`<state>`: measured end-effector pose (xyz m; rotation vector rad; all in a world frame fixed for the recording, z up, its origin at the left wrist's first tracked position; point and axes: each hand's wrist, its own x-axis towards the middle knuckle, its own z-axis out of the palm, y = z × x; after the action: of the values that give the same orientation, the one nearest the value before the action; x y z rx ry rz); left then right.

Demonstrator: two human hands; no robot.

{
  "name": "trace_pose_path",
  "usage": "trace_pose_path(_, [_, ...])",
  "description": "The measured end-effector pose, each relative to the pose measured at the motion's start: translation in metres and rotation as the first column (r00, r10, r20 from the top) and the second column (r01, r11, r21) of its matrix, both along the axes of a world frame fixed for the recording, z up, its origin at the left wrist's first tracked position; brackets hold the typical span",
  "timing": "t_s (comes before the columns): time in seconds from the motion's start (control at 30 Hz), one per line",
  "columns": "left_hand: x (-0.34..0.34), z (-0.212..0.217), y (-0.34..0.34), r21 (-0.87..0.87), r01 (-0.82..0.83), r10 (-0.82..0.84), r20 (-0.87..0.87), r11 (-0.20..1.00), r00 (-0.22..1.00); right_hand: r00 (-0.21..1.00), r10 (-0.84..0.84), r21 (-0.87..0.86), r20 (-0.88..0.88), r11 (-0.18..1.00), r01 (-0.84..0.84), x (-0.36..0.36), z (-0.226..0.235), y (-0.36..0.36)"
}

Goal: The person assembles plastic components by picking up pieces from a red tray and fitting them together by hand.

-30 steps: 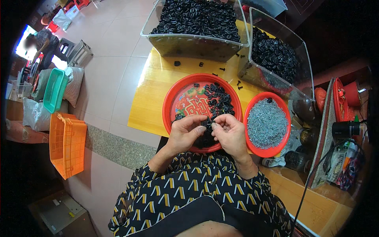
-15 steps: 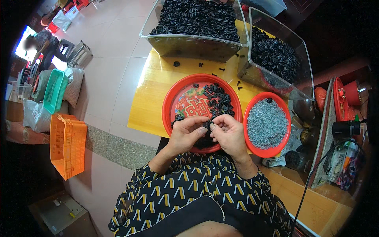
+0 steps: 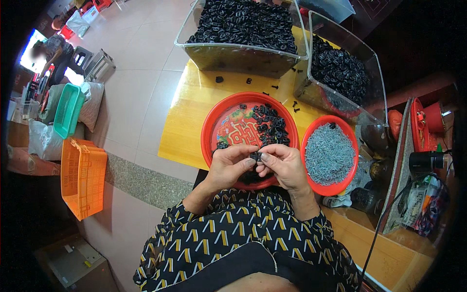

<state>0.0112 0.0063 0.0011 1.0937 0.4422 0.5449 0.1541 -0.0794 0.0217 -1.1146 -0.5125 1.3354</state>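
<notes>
Pinching one small black part [image 3: 255,156] between them, both hands met over the near side of a red tray [image 3: 206,131]. Left hand [image 3: 224,164]: thumb and forefinger closed on the part's left side. Right hand [image 3: 288,168]: thumb and forefinger on its right side, other fingers curled under. The part's finer shape was mostly hidden by the fingertips; could not tell whether anything was fitted into it. Black pieces [image 3: 273,129] lay heaped along the tray's right side, with more at the left edge and beneath the hands; a printed pattern showed on the bare floor of the tray. Just right of it, a smaller red bowl [image 3: 331,190] was full of thin silvery pins [image 3: 329,155], a single dark piece near its far rim. Beyond, on the yellow table [image 3: 181,114], stood two clear bins, the left bin [image 3: 238,61] and the right bin [image 3: 302,86], each holding a mass of black rings. A few loose dark bits [image 3: 219,79] were scattered before them. Off left, on the floor side: orange crate [image 3: 83,185], green basket [image 3: 68,114], and farther back another person [image 3: 56,48], bent forward.
</notes>
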Motion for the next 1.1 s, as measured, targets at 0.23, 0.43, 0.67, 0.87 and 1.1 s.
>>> trace_pose_path(0.23, [0.002,0.002,-0.001,0.089,-0.021,0.022,-0.015,0.996,1.000,0.997,0.068,0.033,-0.047,0.997,-0.066,0.005,-0.015,0.000])
trace_pose_path(0.43, [0.002,0.001,0.000,0.250,-0.031,0.036,-0.017,0.968,0.999,0.995,0.079,0.068,-0.053,0.995,-0.075,0.002,-0.017,0.002])
trace_pose_path(0.67, [0.004,0.000,-0.003,0.254,-0.005,0.023,-0.067,0.967,0.998,0.991,0.124,0.079,-0.052,0.990,-0.120,0.005,-0.023,0.005])
trace_pose_path(0.87, [0.005,0.003,-0.003,0.163,-0.019,0.026,-0.040,0.986,0.999,0.990,0.074,0.070,-0.120,0.995,-0.066,0.003,-0.026,0.006])
trace_pose_path(1.1, [0.005,0.002,-0.002,0.152,-0.046,0.044,0.014,0.987,0.999,0.967,0.034,0.081,-0.253,0.997,-0.014,0.001,-0.014,0.005])
